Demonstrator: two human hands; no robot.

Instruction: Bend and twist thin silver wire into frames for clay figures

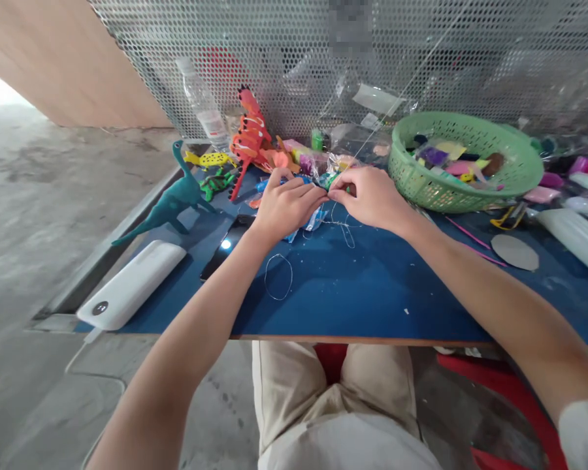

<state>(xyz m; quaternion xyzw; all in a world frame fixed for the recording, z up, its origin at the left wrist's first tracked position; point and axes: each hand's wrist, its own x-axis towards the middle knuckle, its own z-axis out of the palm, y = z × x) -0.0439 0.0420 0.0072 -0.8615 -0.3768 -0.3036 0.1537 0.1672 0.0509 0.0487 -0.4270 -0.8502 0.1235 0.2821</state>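
My right hand (370,199) is closed in a pinch over the middle of the blue table. A thin pale thread (414,75) slants down from the upper right to its fingertips. Beside it, my left hand (290,203) has its fingers bent and pressed together, the tips meeting those of the right hand. Whatever the left fingers hold is hidden. Just below the hands lie tangled thin strands (345,228) and a small blue-and-white packet (316,220). Nearer the front edge rests a loose thread loop (279,299).
On the left stand a teal long-necked dinosaur (179,196), an orange dinosaur (249,130), a white power bank (132,284) and a dark phone (228,245). A green basket (465,196) of colourful pieces sits right. Perforated metal mesh (284,32) rises behind.
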